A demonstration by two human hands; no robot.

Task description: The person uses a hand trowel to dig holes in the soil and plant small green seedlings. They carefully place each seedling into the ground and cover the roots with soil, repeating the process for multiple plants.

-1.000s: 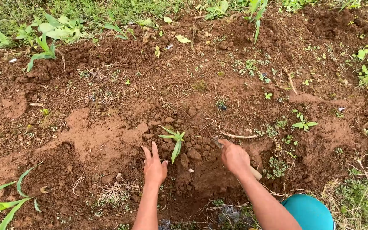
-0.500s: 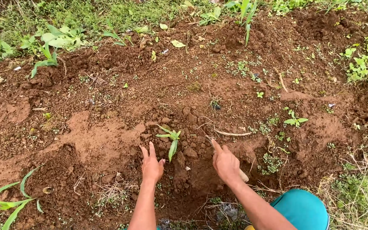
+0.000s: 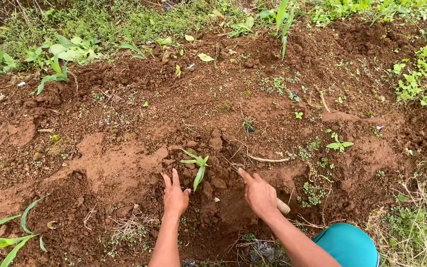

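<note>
Kneeling-height view recorded over a bed of red-brown soil (image 3: 124, 163).

Item 1: left hand (image 3: 175, 197). Laid flat on the soil, fingers spread apart, nothing clasped; its grip is slack and open. Thumb tip is placed just beside the base of the seedling.

Item 2: right hand (image 3: 259, 193). Grip is closed round a light wooden handle (image 3: 282, 206), whose end is seen protruding at 4 o'clock from the hand. Forefinger is extended along the tool toward 11 o'clock. The working end is hidden in the soil; its kind cannot be told.

Item 3: seedling (image 3: 197, 168). Small, green, narrow-leaved, rooted in loose clods between the two hands, at 1 o'clock from the left hand and 10 o'clock from the right.

Item 4: dry twig (image 3: 268, 159). Lying on the soil at 12 o'clock from the right hand, near it.

Item 5: teal rounded object (image 3: 347, 244). Seen at 4 o'clock from the right forearm, at the lower edge.

Item 6: grassy young plant (image 3: 6, 237). Noted at 8 o'clock, well apart from the left hand.

Item 7: weeds (image 3: 75, 49). Ranged along the far edge at 12 o'clock.
</note>
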